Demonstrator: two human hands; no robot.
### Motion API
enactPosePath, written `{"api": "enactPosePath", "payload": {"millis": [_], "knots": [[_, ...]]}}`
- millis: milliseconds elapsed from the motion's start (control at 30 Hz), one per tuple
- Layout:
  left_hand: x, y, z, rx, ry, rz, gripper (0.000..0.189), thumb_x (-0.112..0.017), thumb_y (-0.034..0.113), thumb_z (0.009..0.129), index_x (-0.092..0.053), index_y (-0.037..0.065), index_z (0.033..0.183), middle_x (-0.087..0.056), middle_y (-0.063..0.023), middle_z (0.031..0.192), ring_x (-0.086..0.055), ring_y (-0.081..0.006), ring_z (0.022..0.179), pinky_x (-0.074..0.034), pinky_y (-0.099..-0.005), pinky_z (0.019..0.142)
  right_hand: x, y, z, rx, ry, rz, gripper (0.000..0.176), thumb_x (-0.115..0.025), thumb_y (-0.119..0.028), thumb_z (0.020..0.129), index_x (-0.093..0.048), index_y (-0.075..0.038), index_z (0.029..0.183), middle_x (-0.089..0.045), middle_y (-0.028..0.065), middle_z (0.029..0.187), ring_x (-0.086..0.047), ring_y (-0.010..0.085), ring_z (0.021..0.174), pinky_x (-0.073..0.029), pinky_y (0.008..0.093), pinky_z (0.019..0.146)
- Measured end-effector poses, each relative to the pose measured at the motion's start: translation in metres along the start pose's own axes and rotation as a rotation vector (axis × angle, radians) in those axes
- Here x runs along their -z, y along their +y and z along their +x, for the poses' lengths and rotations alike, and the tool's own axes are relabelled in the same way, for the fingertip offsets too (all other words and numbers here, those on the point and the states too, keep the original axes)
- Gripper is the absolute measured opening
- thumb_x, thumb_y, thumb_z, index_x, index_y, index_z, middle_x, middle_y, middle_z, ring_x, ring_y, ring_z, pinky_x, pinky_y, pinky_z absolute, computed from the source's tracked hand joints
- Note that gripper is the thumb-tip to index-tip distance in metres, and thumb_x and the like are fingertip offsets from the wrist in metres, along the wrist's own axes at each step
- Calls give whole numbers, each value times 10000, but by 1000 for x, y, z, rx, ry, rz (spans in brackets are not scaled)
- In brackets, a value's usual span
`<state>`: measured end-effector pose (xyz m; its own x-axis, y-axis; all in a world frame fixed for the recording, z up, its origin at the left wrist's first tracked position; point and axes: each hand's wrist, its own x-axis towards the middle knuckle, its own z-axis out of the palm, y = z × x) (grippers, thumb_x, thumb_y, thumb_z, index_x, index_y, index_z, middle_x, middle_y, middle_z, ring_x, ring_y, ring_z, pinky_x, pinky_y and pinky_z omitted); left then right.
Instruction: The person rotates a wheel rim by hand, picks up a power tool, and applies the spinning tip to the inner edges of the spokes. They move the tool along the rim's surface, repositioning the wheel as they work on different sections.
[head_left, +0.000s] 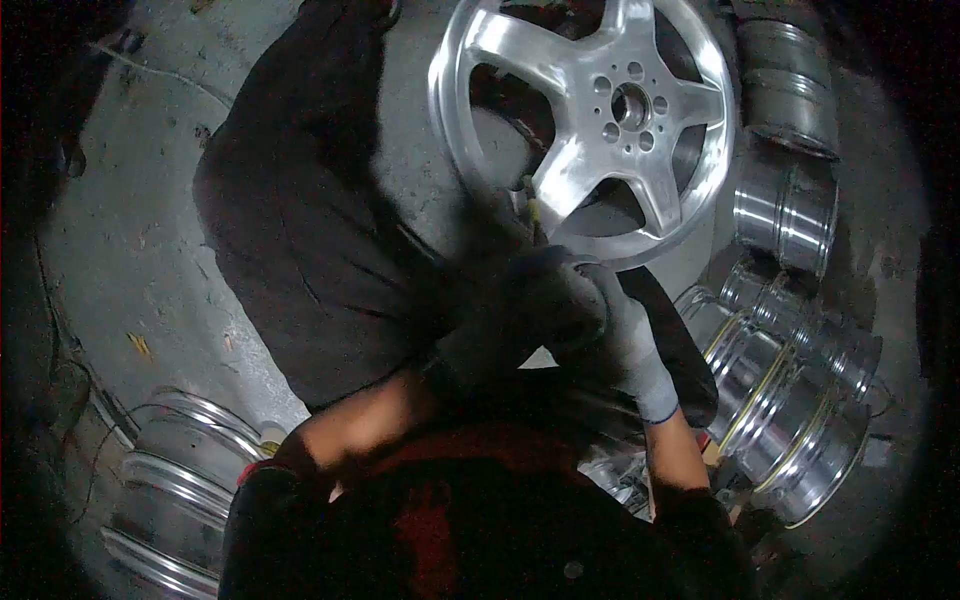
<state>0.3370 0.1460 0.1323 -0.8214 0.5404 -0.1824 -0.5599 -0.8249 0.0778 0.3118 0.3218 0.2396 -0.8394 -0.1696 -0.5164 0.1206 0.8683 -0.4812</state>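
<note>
A shiny five-spoke alloy wheel (pixel 585 130) stands tilted in front of me, its face towards me. My right hand (pixel 610 310), in a grey-white glove, is closed, fingers curled, just below the wheel's lower rim. My left hand (pixel 515 310), in a dark glove, is blurred and pressed close against the right one; it looks closed too. Above the hands a slim piece with a yellowish band (pixel 534 208) reaches up beside the lower left spoke. Whatever the hands grip is mostly hidden by the gloves and shadow.
Several bare metal wheels (pixel 785 225) lie in a row along the right. More shiny wheel barrels (pixel 770 400) sit at the lower right, some with yellow lines. Other wheels (pixel 180 480) stand at the lower left. My dark-trousered leg (pixel 300 200) is left of the wheel. A cable (pixel 165 72) crosses the grey floor.
</note>
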Motion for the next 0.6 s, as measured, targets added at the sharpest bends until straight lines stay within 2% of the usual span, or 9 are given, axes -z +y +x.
{"api": "enactPosePath", "payload": {"millis": [67, 100, 200, 300, 367, 400, 467, 567, 600], "knots": [[-5, 6, 1, -114, 34, 797, 517, -578, 94, 1074, -368, 83, 1546, -543, -129, 1378, -599, -267, 1270, -556, -439, 1064, 3, -2, 0, 27, 18, -85, 817, -897, -218, 747, -461, -76, 1424, -724, 234, 1118, -715, 440, 1031, -604, 474, 801], [0, 0, 3, -122, 37, 790, 517, -578, 94, 1074, -368, 83, 1546, -543, -129, 1378, -599, -267, 1270, -556, -439, 1064, 2, -3, 0, 31, 12, -93, 817, -897, -218, 747, -461, -76, 1424, -724, 234, 1118, -715, 440, 1031, -604, 474, 801], [28, -30, 9, -276, -54, 258, 411, -658, 193, 1033, -489, 60, 1384, -584, -81, 1233, -607, -213, 1145, -546, -403, 1044, -5, -12, -1, -48, -33, -46, 843, -914, -223, 708, -463, -91, 1408, -700, 244, 1099, -695, 470, 1002, -581, 520, 827], [39, -25, 2, -43, 123, 470, 517, -739, 118, 969, -479, 63, 1412, -571, -90, 1265, -603, -230, 1178, -548, -404, 1031, -6, -18, -1, 79, 15, -47, 851, -914, -231, 716, -449, -65, 1409, -713, 250, 1058, -696, 471, 1011, -584, 521, 826], [18, -1, 5, 288, 201, -274, 508, -618, 130, 1043, -417, 93, 1508, -529, -122, 1424, -543, -270, 1345, -470, -433, 1152, -2, -17, -2, 39, -15, -50, 858, -913, -243, 720, -441, -47, 1409, -719, 250, 1065, -702, 473, 1004, -589, 525, 826], [14, -1, 5, 287, 198, -280, 508, -618, 130, 1043, -417, 93, 1508, -529, -122, 1424, -543, -270, 1345, -470, -433, 1152, -1, -18, -2, 37, -17, -56, 858, -913, -243, 720, -441, -47, 1409, -719, 250, 1065, -702, 473, 1004, -589, 525, 826], [7, -3, 6, -470, 21, 1084, 472, -603, 193, 1056, -434, 91, 1485, -546, -106, 1406, -556, -255, 1330, -469, -437, 1156, -2, -21, -1, -19, -5, -131, 854, -909, -250, 725, -437, -46, 1407, -719, 257, 1073, -705, 478, 990, -595, 534, 817], [67, -71, 17, -149, -87, 152, 494, -646, 117, 1023, -440, 65, 1469, -545, -106, 1406, -543, -246, 1345, -472, -433, 1152, -4, -22, -2, -44, -41, -102, 864, -915, -265, 715, -434, -47, 1399, -721, 254, 1069, -710, 475, 976, -598, 543, 813], [66, -69, 17, -154, -88, 151, 494, -646, 117, 1023, -440, 65, 1469, -545, -106, 1406, -543, -246, 1345, -472, -433, 1152, -4, -24, -1, -42, -42, -106, 864, -915, -265, 715, -434, -47, 1399, -721, 254, 1069, -710, 475, 976, -598, 543, 813]]}}
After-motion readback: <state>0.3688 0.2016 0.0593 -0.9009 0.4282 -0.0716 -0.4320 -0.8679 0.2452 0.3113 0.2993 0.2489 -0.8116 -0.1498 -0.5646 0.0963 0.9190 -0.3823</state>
